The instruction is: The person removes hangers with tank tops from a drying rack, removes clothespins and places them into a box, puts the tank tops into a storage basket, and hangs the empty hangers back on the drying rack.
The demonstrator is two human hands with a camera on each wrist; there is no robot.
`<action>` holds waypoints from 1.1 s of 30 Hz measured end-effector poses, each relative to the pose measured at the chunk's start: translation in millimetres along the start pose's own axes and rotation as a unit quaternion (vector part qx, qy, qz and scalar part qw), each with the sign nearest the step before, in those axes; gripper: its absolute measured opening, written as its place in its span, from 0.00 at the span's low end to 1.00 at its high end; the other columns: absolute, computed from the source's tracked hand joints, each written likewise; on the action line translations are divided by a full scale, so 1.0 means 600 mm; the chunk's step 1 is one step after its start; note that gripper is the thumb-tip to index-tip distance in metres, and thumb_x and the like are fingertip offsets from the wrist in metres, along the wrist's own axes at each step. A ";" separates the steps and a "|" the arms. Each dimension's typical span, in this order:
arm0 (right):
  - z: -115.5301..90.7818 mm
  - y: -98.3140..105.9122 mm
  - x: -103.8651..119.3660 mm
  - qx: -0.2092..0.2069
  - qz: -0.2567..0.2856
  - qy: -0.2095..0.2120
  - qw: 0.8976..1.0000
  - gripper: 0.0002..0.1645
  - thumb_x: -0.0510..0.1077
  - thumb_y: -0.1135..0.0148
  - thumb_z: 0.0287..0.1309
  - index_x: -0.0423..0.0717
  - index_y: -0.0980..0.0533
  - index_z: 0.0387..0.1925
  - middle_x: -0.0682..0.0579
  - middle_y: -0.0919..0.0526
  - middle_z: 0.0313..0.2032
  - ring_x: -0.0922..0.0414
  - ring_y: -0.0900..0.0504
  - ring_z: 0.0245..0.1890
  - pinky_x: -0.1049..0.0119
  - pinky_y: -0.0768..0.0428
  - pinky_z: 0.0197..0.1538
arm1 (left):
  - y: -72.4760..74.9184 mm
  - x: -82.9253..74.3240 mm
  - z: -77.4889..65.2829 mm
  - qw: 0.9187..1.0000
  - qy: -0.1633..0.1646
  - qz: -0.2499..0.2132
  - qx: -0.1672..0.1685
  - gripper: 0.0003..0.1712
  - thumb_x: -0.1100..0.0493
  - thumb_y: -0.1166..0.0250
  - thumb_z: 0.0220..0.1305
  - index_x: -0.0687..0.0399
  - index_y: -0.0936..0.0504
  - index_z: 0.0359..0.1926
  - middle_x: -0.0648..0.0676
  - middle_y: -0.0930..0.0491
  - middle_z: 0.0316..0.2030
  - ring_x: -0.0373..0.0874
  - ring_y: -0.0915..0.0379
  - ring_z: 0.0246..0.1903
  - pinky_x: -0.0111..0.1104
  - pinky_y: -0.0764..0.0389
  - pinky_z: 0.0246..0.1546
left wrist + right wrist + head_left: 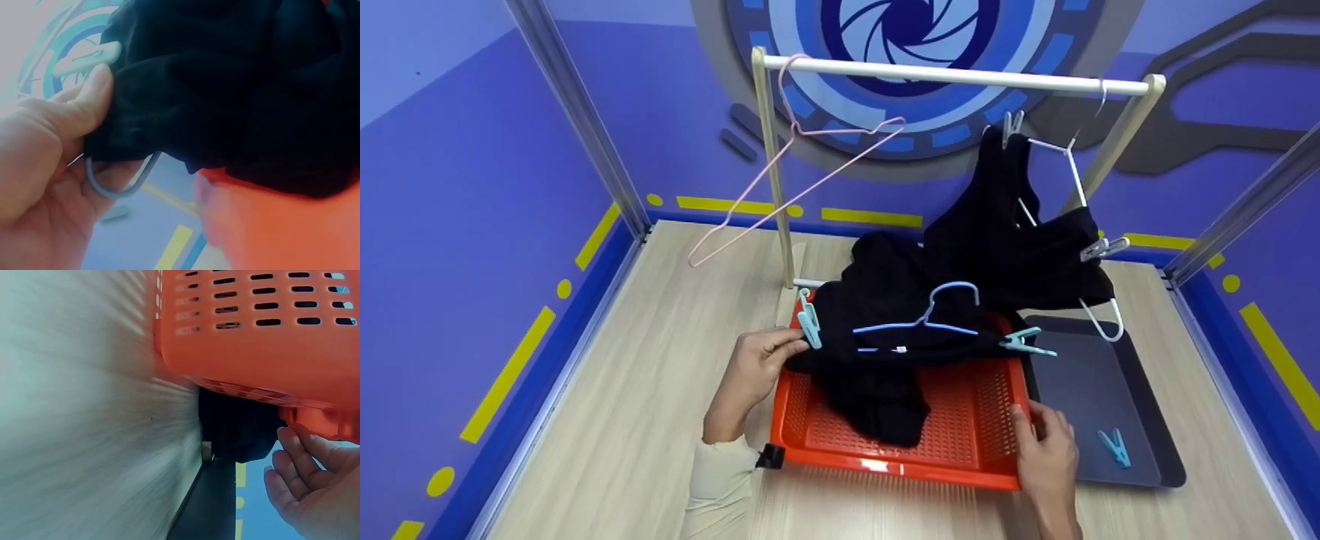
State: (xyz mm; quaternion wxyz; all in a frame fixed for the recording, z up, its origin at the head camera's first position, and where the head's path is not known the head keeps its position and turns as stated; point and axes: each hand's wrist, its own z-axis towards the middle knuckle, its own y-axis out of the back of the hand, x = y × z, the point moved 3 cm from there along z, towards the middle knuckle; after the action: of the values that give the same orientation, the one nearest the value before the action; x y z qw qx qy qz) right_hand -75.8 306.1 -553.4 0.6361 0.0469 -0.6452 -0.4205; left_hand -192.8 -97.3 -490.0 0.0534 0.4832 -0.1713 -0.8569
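My left hand (757, 364) pinches the edge of a black garment (870, 300) beside a light teal clothespin (808, 322). In the left wrist view, the thumb presses the cloth near the clothespin (90, 59), and a hanger's end loop (115, 194) shows below the cloth, against the fingers. A blue hanger (926, 324) lies in the garment, its hook sticking out. Another teal clothespin (1027, 341) clips the right side. The garment droops into an orange basket (900, 469). At the basket's right rim, my right hand (1050, 450) rests with loosely bent fingers.
Behind the basket stands a rack with a white bar (960, 73). A bare pink hanger (802, 172) and a white hanger (1076, 172) with a clipped black garment (1012, 240) hang there. To the right, a grey tray (1080, 390) holds a loose teal clothespin (1114, 448).
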 end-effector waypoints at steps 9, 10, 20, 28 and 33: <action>-0.001 -0.001 0.002 -0.002 0.000 0.003 1.000 0.24 0.50 0.37 0.77 0.32 0.19 0.58 0.38 0.18 0.49 0.46 0.24 0.48 0.55 0.29 0.48 | -0.006 -0.003 0.004 0.994 -0.036 0.099 -0.019 0.04 0.71 0.30 0.67 0.64 0.10 0.40 0.56 0.10 0.38 0.50 0.13 0.39 0.43 0.14 0.43; -0.001 -0.002 0.002 -0.001 -0.002 0.002 1.000 0.24 0.50 0.37 0.78 0.32 0.19 0.59 0.38 0.18 0.49 0.47 0.24 0.48 0.55 0.29 0.48 | -0.007 -0.002 0.004 0.993 -0.037 0.109 -0.023 0.04 0.71 0.30 0.68 0.64 0.10 0.40 0.56 0.10 0.37 0.51 0.13 0.39 0.45 0.14 0.42; -0.002 -0.002 0.003 0.004 -0.004 -0.003 1.000 0.25 0.50 0.37 0.78 0.32 0.20 0.59 0.38 0.18 0.48 0.47 0.25 0.48 0.52 0.29 0.49 | -0.017 0.003 0.003 0.987 -0.008 0.152 -0.055 0.07 0.76 0.30 0.64 0.64 0.09 0.37 0.57 0.10 0.36 0.54 0.12 0.39 0.47 0.13 0.42; 0.001 0.002 0.004 0.018 -0.013 -0.001 1.000 0.27 0.51 0.38 0.78 0.30 0.21 0.60 0.37 0.20 0.48 0.46 0.26 0.47 0.50 0.29 0.49 | -0.020 0.003 0.004 0.986 0.008 0.159 -0.058 0.10 0.79 0.31 0.63 0.65 0.08 0.39 0.58 0.10 0.39 0.54 0.11 0.41 0.47 0.13 0.43; 0.003 0.006 0.006 0.025 -0.026 -0.001 0.999 0.27 0.51 0.39 0.79 0.29 0.22 0.61 0.39 0.21 0.47 0.46 0.24 0.46 0.52 0.28 0.47 | -0.022 0.002 0.006 0.986 0.013 0.157 -0.055 0.10 0.79 0.31 0.63 0.65 0.08 0.39 0.58 0.10 0.38 0.54 0.11 0.41 0.47 0.13 0.43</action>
State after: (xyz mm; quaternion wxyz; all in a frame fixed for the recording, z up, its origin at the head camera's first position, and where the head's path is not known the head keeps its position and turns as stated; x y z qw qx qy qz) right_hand -76.4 307.0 -548.3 0.6230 0.0792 -0.6548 -0.4206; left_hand -195.4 -84.1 -493.9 0.2165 0.4578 -0.1969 -0.8395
